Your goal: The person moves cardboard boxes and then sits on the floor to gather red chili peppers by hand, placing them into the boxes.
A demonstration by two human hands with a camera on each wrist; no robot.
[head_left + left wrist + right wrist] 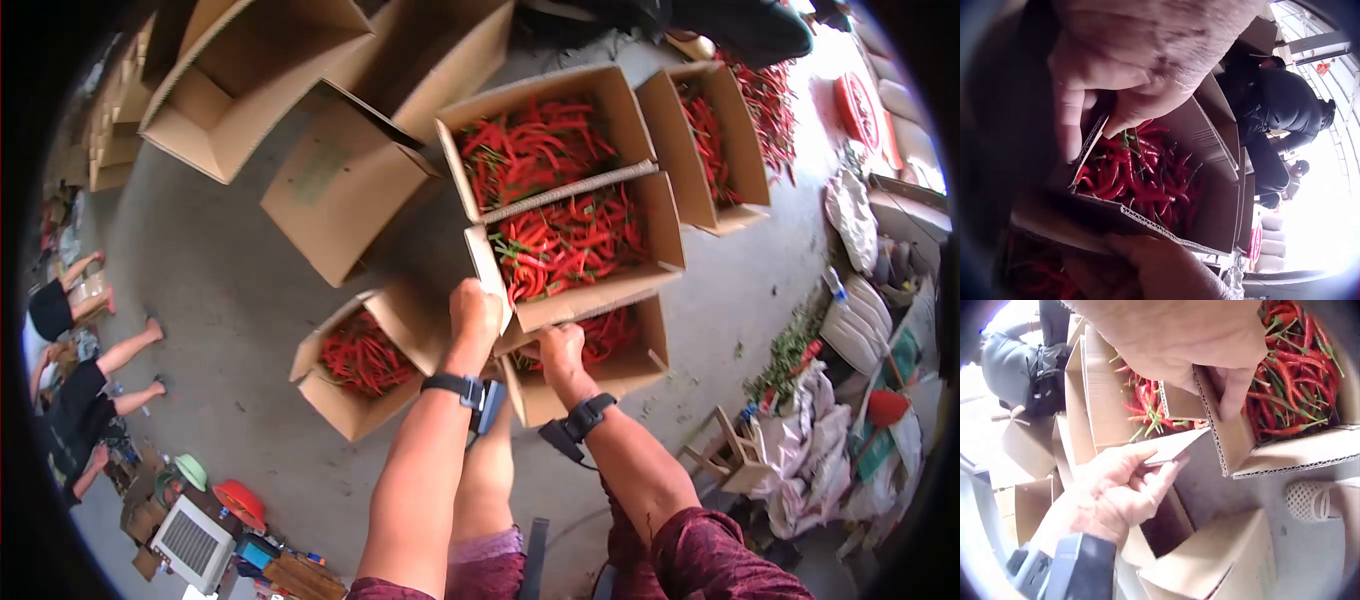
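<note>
An open cardboard box (600, 292) full of red chili peppers (575, 245) stands in front of me in the head view. My left hand (476, 312) grips its near left side; in the right wrist view that hand's thumb and fingers pinch a cardboard flap (1175, 445). Nearer to me is another chili box (612, 384), partly covered by my right hand (565, 352). The right wrist view has my right hand curled over a cardboard wall (1215, 425), one finger inside beside the chilies. Green stems show among the red pods.
More chili boxes stand beyond (545, 190), at the right (750, 160) and at the left (350, 420). Several cardboard boxes without visible chilies (340, 190) crowd the upper left. Loose chilies (775, 110) lie at the upper right. A small wooden stool (735, 455) and sacks (815, 440) are at right.
</note>
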